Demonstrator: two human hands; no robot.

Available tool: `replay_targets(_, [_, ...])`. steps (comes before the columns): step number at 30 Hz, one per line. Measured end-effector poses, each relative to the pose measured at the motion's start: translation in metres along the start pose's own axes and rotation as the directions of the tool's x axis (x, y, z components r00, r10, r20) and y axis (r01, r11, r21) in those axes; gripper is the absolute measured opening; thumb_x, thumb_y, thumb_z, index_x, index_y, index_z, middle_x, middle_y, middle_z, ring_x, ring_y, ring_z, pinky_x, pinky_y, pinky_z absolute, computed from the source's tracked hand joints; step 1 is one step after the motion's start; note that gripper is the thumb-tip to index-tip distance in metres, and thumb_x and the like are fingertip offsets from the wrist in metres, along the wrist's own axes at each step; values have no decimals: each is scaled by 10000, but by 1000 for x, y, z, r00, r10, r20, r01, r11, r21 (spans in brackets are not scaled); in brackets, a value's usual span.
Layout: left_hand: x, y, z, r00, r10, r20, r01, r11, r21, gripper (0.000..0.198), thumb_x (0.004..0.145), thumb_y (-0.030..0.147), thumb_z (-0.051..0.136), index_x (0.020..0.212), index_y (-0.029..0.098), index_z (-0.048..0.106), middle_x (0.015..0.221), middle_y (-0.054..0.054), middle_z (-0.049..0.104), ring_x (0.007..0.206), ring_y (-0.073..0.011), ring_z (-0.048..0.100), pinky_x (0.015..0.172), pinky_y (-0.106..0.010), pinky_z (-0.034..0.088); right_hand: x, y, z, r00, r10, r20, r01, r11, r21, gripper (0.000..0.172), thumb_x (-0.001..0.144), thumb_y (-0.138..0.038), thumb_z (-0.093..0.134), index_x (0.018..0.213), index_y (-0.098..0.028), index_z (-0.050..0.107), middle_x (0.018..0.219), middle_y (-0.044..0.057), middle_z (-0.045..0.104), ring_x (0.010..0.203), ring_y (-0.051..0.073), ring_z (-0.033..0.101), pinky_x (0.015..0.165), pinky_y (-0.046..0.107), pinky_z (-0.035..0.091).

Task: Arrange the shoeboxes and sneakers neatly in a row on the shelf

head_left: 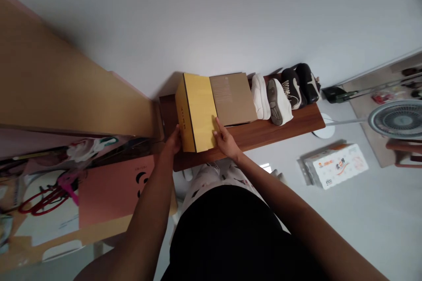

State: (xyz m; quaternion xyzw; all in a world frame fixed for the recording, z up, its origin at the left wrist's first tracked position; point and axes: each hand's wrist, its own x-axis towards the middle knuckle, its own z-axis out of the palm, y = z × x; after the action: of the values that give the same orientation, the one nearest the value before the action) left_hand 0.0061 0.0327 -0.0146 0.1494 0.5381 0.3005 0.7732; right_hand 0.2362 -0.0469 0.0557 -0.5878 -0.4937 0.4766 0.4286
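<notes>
A yellow box [197,112] stands on a dark wooden shelf [280,126] against the white wall. My left hand [173,142] grips the box's near left corner. My right hand [224,139] presses on its near right edge, fingers closed against the side. A brown cardboard box [233,97] sits right beside the yellow one, touching it. To the right of that stand a pair of white shoes [270,101] and a pair of black shoes [300,85].
A light wooden cabinet [66,88] stands at the left, with a pink board [112,191] and red hangers [42,199] below it. On the pale floor at the right lie a white packet of tissues [336,164] and a standing fan [395,118].
</notes>
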Motion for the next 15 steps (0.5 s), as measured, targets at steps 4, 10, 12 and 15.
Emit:
replay_targets(4, [-6,-3,-3,999,11,46,-11,1000,10,671,801,599,703,1316,177,623,1184,-161,722,1164,-304,660,983,-438,547,1,-3,-4,1000,10,11,-10,1000,-3,701,961,-621,444,1561,-268,366,1586,46,423,1502,190,321,1263,389,178])
replay_targets(10, [-27,6,-12,979,195,-58,-192,980,59,741,706,533,817,1336,221,583,1235,-137,701,1135,-254,675,981,-404,554,4,-10,-5,995,83,57,-84,996,18,720,915,-674,502,1518,-285,447,1562,35,458,1502,206,319,1269,407,160])
replay_targets(12, [-36,13,-13,970,230,-80,-223,971,86,745,695,520,829,1336,228,585,1252,-133,695,1148,-256,669,990,-406,549,6,-12,-4,991,117,65,-118,993,20,748,885,-689,551,1515,-297,450,1568,35,448,1508,223,306,1268,425,163])
replay_targets(15, [-52,22,-12,954,284,-97,-274,956,109,765,686,493,843,1357,240,578,1253,-124,699,1151,-266,668,994,-419,548,10,-17,-5,981,175,81,-176,984,9,819,827,-691,644,1519,-301,441,1605,36,386,1521,262,274,1264,460,168])
